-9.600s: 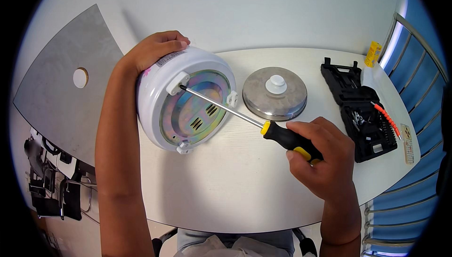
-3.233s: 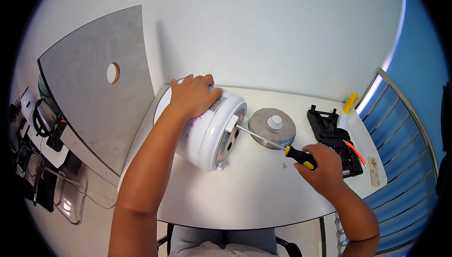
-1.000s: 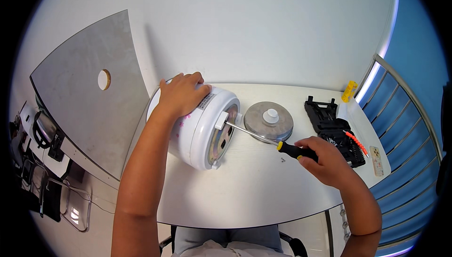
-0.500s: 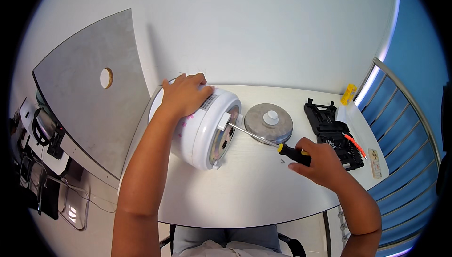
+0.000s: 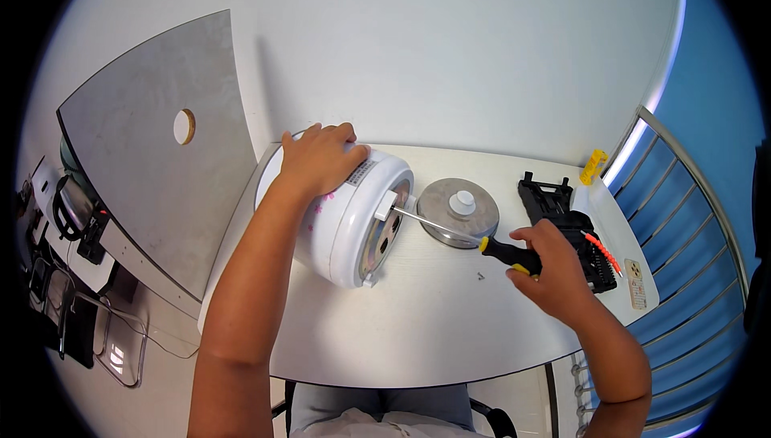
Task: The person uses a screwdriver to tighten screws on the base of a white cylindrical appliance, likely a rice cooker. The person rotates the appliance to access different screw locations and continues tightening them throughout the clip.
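Resting palm-down, fingers spread, the left hand tops a white appliance; the right hand pinches a screwdriver.

The forearms are bare — a pale, rumpled top shows above grey-blue trousers.

White table | tipped cooker | steel lid | toolcase | screws
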### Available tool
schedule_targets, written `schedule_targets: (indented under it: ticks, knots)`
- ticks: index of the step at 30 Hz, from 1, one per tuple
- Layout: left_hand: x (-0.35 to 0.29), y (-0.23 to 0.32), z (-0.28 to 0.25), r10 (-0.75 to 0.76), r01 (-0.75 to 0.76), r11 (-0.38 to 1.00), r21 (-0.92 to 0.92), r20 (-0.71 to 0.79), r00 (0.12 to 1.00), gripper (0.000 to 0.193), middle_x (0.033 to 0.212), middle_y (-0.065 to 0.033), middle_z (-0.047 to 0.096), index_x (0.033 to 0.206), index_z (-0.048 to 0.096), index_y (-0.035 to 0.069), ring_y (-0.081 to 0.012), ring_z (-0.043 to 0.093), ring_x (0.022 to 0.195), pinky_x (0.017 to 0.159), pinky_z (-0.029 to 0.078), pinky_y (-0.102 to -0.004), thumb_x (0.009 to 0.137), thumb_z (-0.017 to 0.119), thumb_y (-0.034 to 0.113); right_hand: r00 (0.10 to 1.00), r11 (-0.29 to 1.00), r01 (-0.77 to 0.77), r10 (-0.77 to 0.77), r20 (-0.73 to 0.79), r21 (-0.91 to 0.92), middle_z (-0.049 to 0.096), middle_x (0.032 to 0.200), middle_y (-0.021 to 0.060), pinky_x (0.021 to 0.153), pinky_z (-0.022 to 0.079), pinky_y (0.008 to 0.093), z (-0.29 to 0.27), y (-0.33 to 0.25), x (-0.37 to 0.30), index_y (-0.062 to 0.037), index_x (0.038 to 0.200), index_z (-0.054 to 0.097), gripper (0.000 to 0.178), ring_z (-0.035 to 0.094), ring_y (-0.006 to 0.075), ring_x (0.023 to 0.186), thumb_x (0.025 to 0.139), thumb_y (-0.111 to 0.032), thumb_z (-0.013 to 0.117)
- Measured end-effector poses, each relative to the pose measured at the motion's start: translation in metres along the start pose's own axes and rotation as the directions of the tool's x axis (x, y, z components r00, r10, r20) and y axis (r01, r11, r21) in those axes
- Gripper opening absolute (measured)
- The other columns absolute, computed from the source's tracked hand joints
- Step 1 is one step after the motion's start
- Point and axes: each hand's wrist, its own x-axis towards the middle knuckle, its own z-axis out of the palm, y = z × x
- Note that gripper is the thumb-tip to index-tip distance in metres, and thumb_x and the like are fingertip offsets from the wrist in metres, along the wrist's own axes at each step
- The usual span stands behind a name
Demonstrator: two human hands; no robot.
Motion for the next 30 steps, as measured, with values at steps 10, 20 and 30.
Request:
schedule_targets:
  ticks: [10, 20, 30]
  knots:
    - [0.000, 0.000, -0.002, -0.005, 0.005, 1.000, 0.000, 0.023, 1.000, 0.046, 0.119, -0.0098, 0.064, 0.115, 0.062, 0.012, -0.0279, 0.048, 0.125, 0.108, 0.018, -0.0649, 0.090, 0.046, 0.047, 0.898, 0.950, -0.305, 0.266, 0.350, 0.062, 0.062, 0.080, 0.0112, 0.066, 0.048, 0.0333, -0.006, -0.009, 0.003, -0.0017, 0.096, 0.062, 0.028, 0.062, 0.0248, 0.071, 0.082, -0.024, 0.072]
    - [0.000, -0.001, -0.002, 0.007, -0.007, 1.000, -0.004, 0.028, 1.000, 0.045, 0.117, -0.0087, 0.065, 0.115, 0.062, 0.012, -0.0271, 0.050, 0.122, 0.108, 0.019, -0.0648, 0.089, 0.046, 0.046, 0.955, 0.957, -0.198, 0.141, 0.261, 0.211, 0.053, 0.097, 0.0062, 0.073, 0.045, 0.0266, -0.011, -0.004, -0.003, -0.0017, 0.105, 0.062, 0.033, 0.054, 0.0134, 0.082, 0.076, -0.011, 0.076]
    - [0.000, -0.001, -0.003, 0.002, -0.001, 1.000, -0.012, 0.038, 0.999, 0.046, 0.121, -0.0088, 0.064, 0.116, 0.062, 0.013, -0.0286, 0.048, 0.127, 0.109, 0.018, -0.0645, 0.089, 0.046, 0.047, 0.876, 0.918, -0.362, 0.275, 0.397, 0.163, 0.064, 0.084, 0.0124, 0.073, 0.048, 0.0330, -0.010, -0.012, 0.002, -0.0020, 0.109, 0.060, 0.037, 0.060, 0.0217, 0.075, 0.084, -0.026, 0.072]
